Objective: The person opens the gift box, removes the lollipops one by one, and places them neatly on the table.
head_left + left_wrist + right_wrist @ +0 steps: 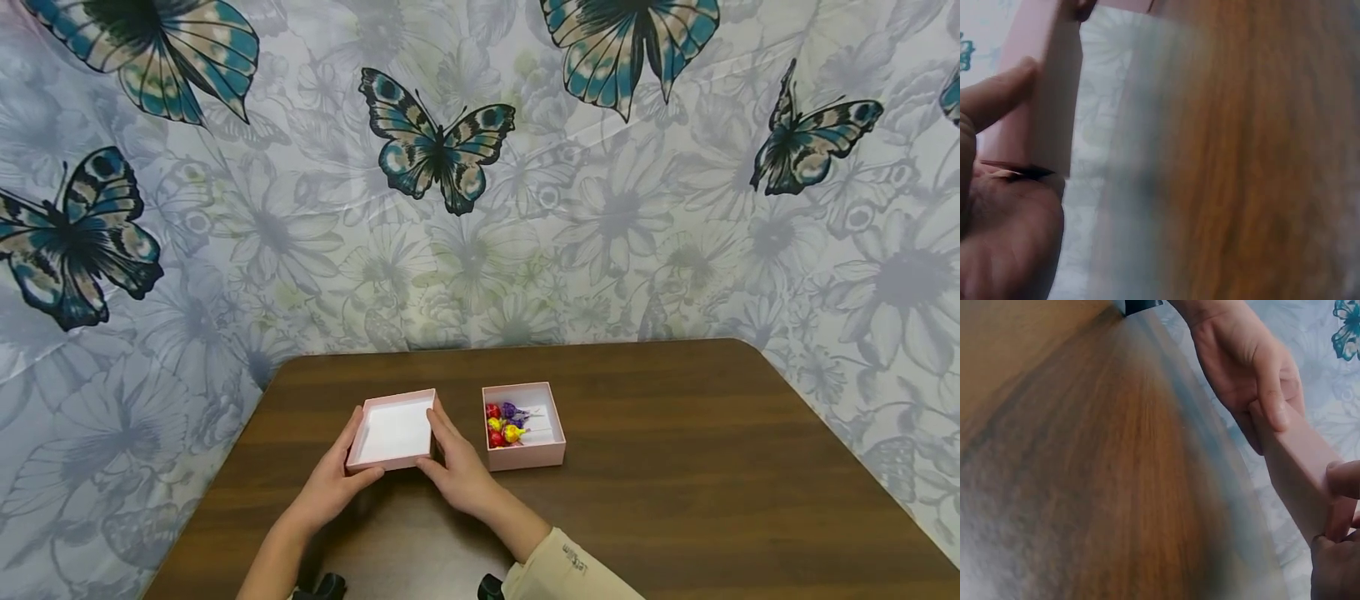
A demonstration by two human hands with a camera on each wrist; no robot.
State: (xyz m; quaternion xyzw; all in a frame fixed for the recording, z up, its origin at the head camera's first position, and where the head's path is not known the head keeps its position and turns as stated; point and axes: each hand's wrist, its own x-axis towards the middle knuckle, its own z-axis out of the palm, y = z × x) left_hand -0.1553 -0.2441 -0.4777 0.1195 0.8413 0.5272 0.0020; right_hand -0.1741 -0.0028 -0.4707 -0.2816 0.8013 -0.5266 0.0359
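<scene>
A shallow pink box lid (393, 429) with a white inside is held up above the table, hollow side facing me. My left hand (330, 483) grips its left edge, thumb along the near side. My right hand (461, 475) holds the right edge between thumb and fingers. In the left wrist view the lid's pink side (1054, 94) shows with a thumb pressed on it. The right wrist view has both hands on the lid (1297, 469). Just right of them stands an open pink box (532, 456) with several lollipops (513, 433) in red, yellow and purple wrappers.
Both things are over a dark brown wooden table (675, 483) with rounded far corners. Behind it hangs a pale cloth (622, 250) printed with flowers and butterflies. Two small black objects (491, 587) show at the bottom edge, near the wrists.
</scene>
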